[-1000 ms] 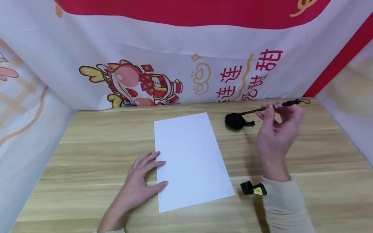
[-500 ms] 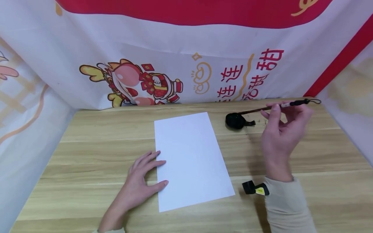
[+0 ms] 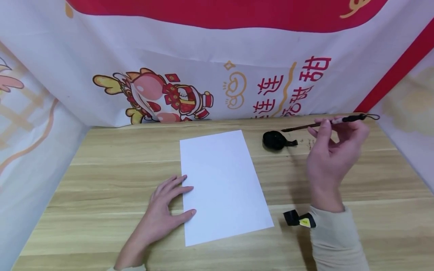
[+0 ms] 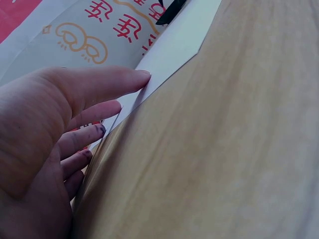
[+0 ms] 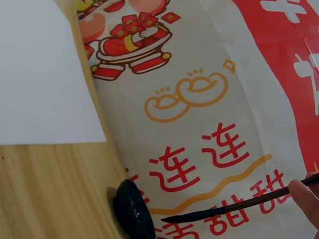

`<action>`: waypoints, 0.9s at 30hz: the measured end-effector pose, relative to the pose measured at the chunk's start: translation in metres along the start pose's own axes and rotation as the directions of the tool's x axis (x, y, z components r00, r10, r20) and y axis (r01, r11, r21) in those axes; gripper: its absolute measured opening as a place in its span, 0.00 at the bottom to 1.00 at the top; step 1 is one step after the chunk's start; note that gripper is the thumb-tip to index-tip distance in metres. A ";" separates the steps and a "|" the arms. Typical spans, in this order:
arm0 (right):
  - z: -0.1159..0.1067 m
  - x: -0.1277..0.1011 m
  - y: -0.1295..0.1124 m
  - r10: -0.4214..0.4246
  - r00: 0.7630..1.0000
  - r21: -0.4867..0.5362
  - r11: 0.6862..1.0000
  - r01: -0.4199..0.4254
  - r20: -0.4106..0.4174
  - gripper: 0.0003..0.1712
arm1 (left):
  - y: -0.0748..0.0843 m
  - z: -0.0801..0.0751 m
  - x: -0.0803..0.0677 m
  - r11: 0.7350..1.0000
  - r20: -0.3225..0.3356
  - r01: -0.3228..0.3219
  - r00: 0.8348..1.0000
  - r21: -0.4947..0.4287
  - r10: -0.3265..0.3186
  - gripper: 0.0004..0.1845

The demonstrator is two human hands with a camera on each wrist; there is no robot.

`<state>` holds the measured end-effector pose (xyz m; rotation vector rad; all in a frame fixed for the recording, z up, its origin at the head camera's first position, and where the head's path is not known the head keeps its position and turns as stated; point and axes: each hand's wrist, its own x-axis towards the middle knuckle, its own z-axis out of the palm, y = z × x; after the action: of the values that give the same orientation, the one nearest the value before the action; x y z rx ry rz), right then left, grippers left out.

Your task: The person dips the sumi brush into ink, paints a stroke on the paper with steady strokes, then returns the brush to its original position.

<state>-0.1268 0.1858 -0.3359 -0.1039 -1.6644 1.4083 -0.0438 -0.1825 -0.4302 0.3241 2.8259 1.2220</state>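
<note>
While the right hand (image 3: 333,156) is pinching a dark ink brush (image 3: 330,122) between raised fingertips, the brush is lying nearly level above the table, its tip hanging just beyond a black ink dish (image 3: 274,140) and apparently clear of it, though the gap is hard to judge. Beside the right sleeve a small black-and-yellow object (image 3: 298,219) is sitting on the wooden table (image 3: 101,158). Further left, the left hand (image 3: 162,212) is resting flat with fingers spread, its fingertips pressing the near left edge of a white sheet of paper (image 3: 223,184).
</note>
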 end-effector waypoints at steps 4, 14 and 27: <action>0.003 -0.002 -0.001 0.029 0.999 0.053 0.998 -0.030 0.026 0.11 | 0.000 0.000 0.000 1.000 0.001 0.002 1.000 0.001 -0.002 0.32; 0.004 -0.005 0.010 0.107 0.994 0.007 0.994 -0.107 0.035 0.12 | 0.000 0.001 0.000 1.000 0.000 0.001 1.000 -0.011 -0.001 0.31; -0.006 0.006 0.001 0.100 0.994 0.054 0.994 -0.097 -0.040 0.14 | 0.002 0.000 0.001 1.000 0.003 0.009 1.000 -0.007 -0.009 0.32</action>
<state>-0.1272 0.1940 -0.3340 -0.1875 -1.6047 1.5120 -0.0443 -0.1810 -0.4285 0.3118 2.8162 1.2285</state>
